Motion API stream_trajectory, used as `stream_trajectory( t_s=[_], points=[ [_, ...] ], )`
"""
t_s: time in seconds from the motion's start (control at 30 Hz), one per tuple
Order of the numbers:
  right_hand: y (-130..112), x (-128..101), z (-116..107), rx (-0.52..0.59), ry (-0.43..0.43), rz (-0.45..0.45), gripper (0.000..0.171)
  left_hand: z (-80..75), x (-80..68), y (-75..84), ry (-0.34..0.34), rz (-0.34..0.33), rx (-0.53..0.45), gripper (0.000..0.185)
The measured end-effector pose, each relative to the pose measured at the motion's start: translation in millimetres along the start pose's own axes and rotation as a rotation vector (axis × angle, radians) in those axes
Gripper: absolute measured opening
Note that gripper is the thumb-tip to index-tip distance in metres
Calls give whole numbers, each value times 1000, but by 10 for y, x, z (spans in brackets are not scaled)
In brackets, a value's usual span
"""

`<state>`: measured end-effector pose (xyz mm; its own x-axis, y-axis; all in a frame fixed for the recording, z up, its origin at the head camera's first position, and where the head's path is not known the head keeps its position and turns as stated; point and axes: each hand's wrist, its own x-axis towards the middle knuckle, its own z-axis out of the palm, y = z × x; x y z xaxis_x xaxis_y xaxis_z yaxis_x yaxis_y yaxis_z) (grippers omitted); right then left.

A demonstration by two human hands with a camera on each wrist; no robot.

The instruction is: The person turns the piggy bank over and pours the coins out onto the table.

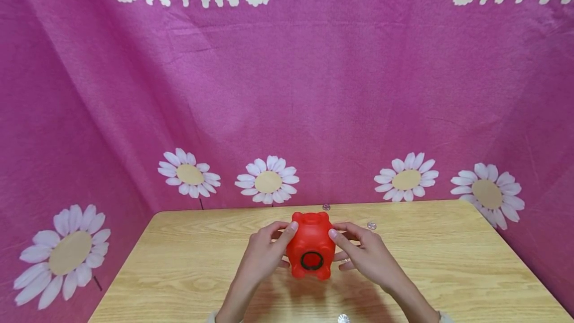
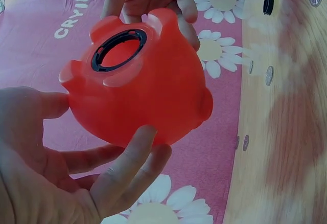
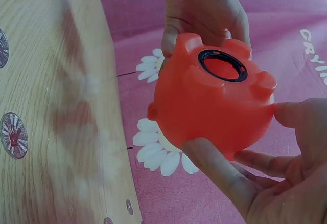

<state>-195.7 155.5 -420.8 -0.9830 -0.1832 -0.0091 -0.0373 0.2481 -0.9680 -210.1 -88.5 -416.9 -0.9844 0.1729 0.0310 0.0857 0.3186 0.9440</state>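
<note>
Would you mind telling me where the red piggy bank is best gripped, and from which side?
Probably the rounded flanks, one hand from each side, as the left hand and right hand do now. The red piggy bank is turned with its black-ringed opening toward the person, so side grips leave that hole unobstructed.

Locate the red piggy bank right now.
In the head view the red piggy bank is centred above the near half of the wooden table, held between the left hand and right hand, its black-ringed opening toward the camera.
</note>
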Motion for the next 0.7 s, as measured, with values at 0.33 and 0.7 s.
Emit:
stream_trajectory(
  t_s=[0.33, 0.7],
  points=[
    [-22, -27, -15, 30, 24, -39, 50, 1, -19, 30, 33, 72, 6, 49],
    [-59, -37, -6, 42, 72, -74, 49, 22, -29, 42, 98, 107, -29, 47]
  ],
)
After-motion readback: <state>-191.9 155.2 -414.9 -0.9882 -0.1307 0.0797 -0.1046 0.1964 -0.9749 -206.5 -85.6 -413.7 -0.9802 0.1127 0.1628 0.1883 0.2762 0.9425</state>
